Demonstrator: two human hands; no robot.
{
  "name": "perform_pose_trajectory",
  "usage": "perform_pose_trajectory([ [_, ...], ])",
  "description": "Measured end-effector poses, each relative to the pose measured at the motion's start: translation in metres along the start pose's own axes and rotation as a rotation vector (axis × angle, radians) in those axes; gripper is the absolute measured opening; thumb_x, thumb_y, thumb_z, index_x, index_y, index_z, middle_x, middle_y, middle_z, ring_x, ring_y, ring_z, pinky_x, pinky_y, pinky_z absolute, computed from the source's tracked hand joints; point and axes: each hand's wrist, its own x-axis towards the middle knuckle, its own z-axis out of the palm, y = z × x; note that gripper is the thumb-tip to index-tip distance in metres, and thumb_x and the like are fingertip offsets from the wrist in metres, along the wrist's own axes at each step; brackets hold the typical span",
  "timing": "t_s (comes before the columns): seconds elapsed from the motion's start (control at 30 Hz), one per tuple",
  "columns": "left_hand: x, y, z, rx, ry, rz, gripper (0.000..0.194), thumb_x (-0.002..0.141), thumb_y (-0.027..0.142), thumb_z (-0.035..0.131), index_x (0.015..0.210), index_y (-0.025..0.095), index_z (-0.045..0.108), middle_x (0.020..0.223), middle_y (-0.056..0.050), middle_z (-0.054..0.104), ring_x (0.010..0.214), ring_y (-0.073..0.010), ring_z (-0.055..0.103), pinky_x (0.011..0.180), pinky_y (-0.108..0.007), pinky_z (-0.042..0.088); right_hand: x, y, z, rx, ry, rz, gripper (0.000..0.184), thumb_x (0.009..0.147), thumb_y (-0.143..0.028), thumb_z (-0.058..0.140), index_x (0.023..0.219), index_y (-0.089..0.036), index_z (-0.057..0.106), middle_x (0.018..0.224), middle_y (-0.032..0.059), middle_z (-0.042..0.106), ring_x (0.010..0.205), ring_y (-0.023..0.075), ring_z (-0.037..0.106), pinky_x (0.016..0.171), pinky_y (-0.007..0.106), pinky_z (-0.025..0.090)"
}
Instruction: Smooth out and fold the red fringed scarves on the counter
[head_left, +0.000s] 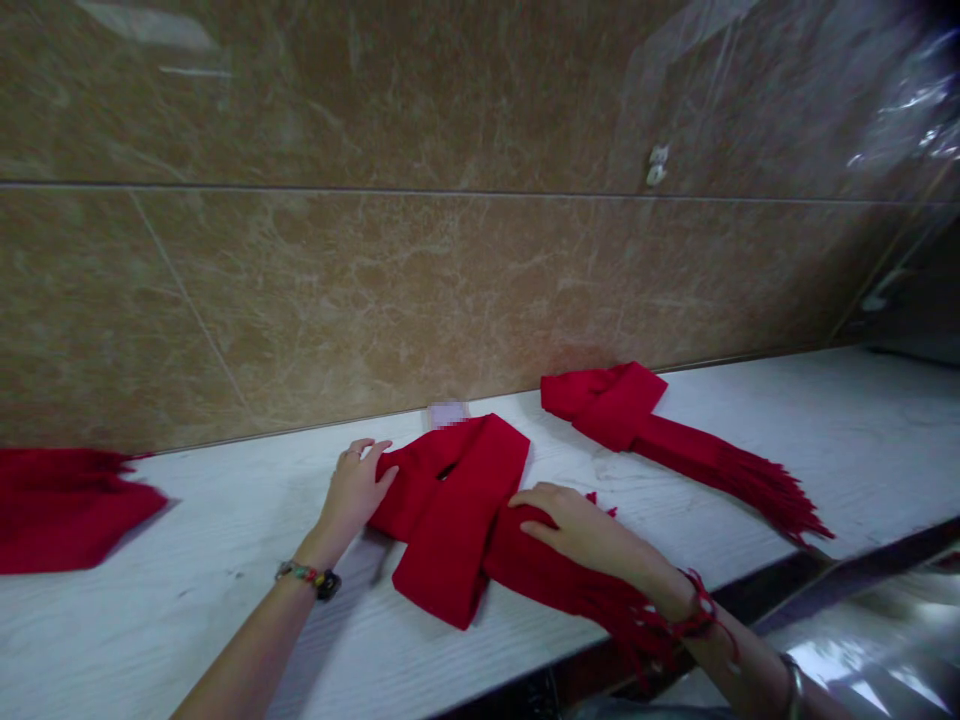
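A red fringed scarf (457,520) lies on the white tabletop (247,600), folded into a crossed loop, with its tail running toward the front edge. At the loop's left end, my left hand (358,490) has the cloth's edge between thumb and fingers. My right hand (566,515) rests on top of the tail just right of the crossing, fingers stretched out and thumb apart. The tail's fringe (634,625) hangs partly under my right wrist, near the table's edge. A small gap shows inside the loop.
Farther right, a second red scarf (622,415) lies crossed in the same way, fringe toward the front. Another red cloth (67,510) lies at the far left. A small pale card-like item (448,414) is by the brown marbled wall (375,290). Shiny clear plastic (885,630) is at lower right.
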Motion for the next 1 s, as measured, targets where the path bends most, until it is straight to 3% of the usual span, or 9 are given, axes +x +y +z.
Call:
perform_pose_trajectory([
  [0.1, -0.008, 0.028, -0.006, -0.158, -0.127, 0.243, 0.035, 0.084, 0.034, 0.041, 0.114, 0.020, 0.053, 0.118, -0.008, 0.053, 0.108, -0.0210, 0.048, 0.095, -0.036, 0.037, 0.026, 0.025, -0.005, 0.020, 0.140, 0.071, 0.036, 0.080, -0.023, 0.051, 0.115, -0.016, 0.052, 0.114, 0.0112, 0.057, 0.105, 0.0215, 0.052, 0.091, 0.036, 0.038],
  [0.17, -0.015, 0.046, -0.008, -0.212, -0.291, 0.321, 0.042, 0.086, 0.041, 0.039, 0.120, 0.020, 0.049, 0.120, -0.009, 0.054, 0.110, -0.0216, 0.048, 0.097, -0.037, 0.035, 0.055, 0.047, -0.007, 0.070, 0.158, 0.283, 0.042, 0.079, -0.028, 0.053, 0.119, -0.014, 0.049, 0.118, 0.0138, 0.055, 0.106, 0.0237, 0.052, 0.090, 0.037, 0.039],
  [0.27, -0.023, 0.061, -0.005, -0.192, -0.408, 0.301, 0.052, 0.084, 0.050, 0.041, 0.127, 0.022, 0.042, 0.129, -0.009, 0.049, 0.118, -0.0262, 0.043, 0.100, -0.045, 0.028, 0.102, 0.074, -0.007, 0.104, 0.162, 0.382, 0.048, 0.077, -0.030, 0.057, 0.120, -0.010, 0.048, 0.118, 0.0179, 0.054, 0.111, 0.0272, 0.048, 0.092, 0.037, 0.037],
  [0.4, -0.024, 0.061, -0.002, -0.237, -0.429, 0.265, 0.053, 0.085, 0.047, 0.040, 0.132, 0.024, 0.035, 0.132, -0.008, 0.046, 0.120, -0.0250, 0.040, 0.101, -0.046, 0.024, 0.142, 0.091, 0.000, 0.221, 0.093, 0.430, 0.044, 0.073, -0.033, 0.063, 0.109, -0.009, 0.057, 0.100, 0.0149, 0.064, 0.093, 0.0254, 0.059, 0.080, 0.032, 0.045],
  [0.6, -0.022, 0.062, -0.002, -0.262, -0.428, 0.294, 0.046, 0.088, 0.040, 0.038, 0.130, 0.023, 0.036, 0.130, -0.007, 0.048, 0.113, -0.0226, 0.045, 0.100, -0.043, 0.024, 0.151, 0.100, -0.001, 0.435, -0.033, 0.390, 0.019, 0.073, -0.026, 0.061, 0.080, -0.009, 0.066, 0.077, 0.0092, 0.069, 0.068, 0.0183, 0.063, 0.065, 0.028, 0.050],
  [0.77, -0.020, 0.063, -0.004, -0.282, -0.450, 0.280, 0.047, 0.086, 0.043, 0.038, 0.130, 0.025, 0.038, 0.121, -0.005, 0.056, 0.098, -0.0226, 0.054, 0.091, -0.038, 0.034, 0.154, 0.116, -0.013, 0.443, 0.043, 0.396, 0.019, 0.077, -0.020, 0.056, 0.091, -0.010, 0.064, 0.081, 0.0060, 0.068, 0.074, 0.0155, 0.062, 0.069, 0.026, 0.049],
  [1.0, -0.021, 0.064, -0.001, -0.258, -0.454, 0.321, 0.048, 0.088, 0.043, 0.036, 0.131, 0.023, 0.037, 0.130, -0.008, 0.048, 0.118, -0.0229, 0.041, 0.099, -0.042, 0.024, 0.171, 0.133, 0.009, 0.262, 0.154, 0.472, 0.025, 0.085, -0.028, 0.051, 0.106, -0.014, 0.054, 0.102, 0.0071, 0.058, 0.088, 0.0171, 0.057, 0.076, 0.036, 0.048],
])
